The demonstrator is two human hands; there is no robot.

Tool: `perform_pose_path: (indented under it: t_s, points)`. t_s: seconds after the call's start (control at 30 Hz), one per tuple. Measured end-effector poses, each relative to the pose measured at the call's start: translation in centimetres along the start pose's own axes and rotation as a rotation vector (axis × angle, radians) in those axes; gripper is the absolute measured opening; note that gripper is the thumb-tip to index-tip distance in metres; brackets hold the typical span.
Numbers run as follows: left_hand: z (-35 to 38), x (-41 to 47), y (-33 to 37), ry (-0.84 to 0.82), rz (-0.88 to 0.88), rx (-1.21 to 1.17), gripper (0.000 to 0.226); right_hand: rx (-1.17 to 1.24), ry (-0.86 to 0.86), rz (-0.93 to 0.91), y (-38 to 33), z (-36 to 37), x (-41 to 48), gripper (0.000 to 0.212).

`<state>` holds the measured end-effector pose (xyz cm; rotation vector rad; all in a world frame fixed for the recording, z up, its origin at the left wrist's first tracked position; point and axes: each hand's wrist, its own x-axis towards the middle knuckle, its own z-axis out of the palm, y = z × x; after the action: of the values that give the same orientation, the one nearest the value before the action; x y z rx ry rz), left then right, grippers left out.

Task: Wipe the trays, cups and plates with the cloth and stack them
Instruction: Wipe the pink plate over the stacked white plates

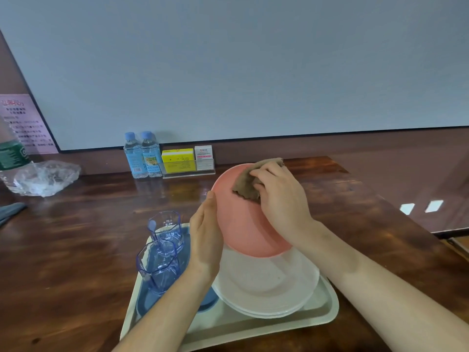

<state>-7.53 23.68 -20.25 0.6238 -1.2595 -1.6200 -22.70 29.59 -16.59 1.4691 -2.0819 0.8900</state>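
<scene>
A pink plate (241, 224) is tilted up above the tray, its lower edge over the white plates. My left hand (205, 237) grips the plate's left rim. My right hand (279, 199) holds a brown cloth (250, 180) bunched against the plate's upper face. Below lies a stack of white plates (266, 283) on a cream tray (322, 313). Two clear blue cups (167, 231) (158, 266) stand on a blue tray (149, 298) that rests inside the cream one at the left.
Two water bottles (142, 156) and a clear holder with yellow and white boxes (187, 161) stand at the wall. A crumpled plastic bag (47, 177) and a green-labelled bottle (10, 153) are at far left. The wooden table's edge (406, 219) runs down the right.
</scene>
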Motion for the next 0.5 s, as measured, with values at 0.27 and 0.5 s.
perform_pose_path:
  t_s: [0.27,0.5]
  points:
    - [-0.3,0.6,0.0,0.082,0.042,-0.014,0.039,0.286,-0.172,-0.331,-5.0,1.4,0.3,0.025]
    - [-0.5,-0.1,0.1,-0.002,0.091,0.031,0.04,-0.08,-0.068,-0.09,0.8,0.5,2.0,0.02]
